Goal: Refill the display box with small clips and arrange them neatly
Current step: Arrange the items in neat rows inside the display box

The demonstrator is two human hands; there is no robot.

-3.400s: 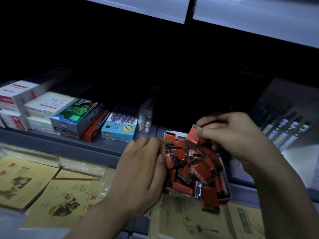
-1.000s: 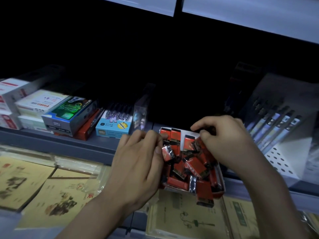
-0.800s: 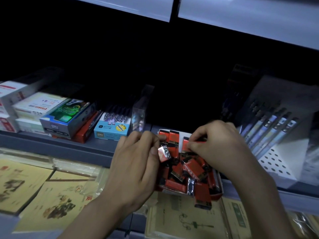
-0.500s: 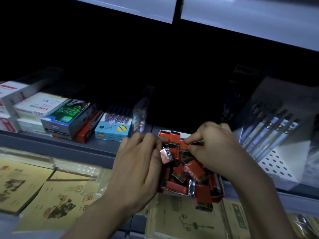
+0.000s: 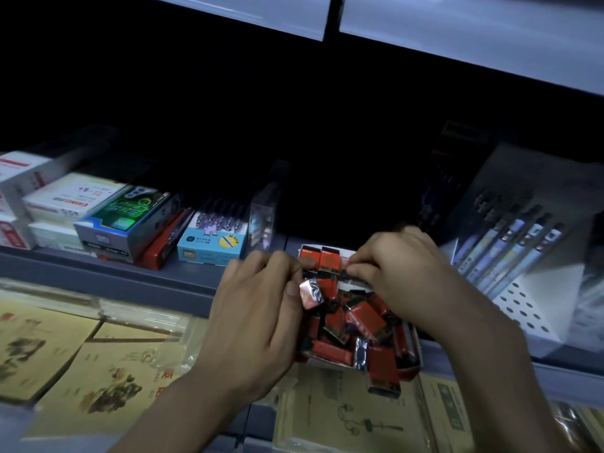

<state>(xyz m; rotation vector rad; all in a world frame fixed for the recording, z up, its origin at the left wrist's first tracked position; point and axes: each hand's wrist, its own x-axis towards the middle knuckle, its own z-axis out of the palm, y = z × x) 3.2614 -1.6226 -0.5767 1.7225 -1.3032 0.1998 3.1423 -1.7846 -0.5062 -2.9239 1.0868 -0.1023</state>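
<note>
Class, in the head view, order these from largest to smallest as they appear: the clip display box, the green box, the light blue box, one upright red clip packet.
1. clip display box, though nearest and partly covered
2. green box
3. light blue box
4. upright red clip packet

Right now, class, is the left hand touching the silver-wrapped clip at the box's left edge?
Touching. The head view shows the left hand with its thumb flush against the silver-wrapped clip, no gap between them.

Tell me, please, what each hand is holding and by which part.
The right hand pinches a red clip by its top edge, at the box's back row. The left hand grips the display box by its left side.
</note>
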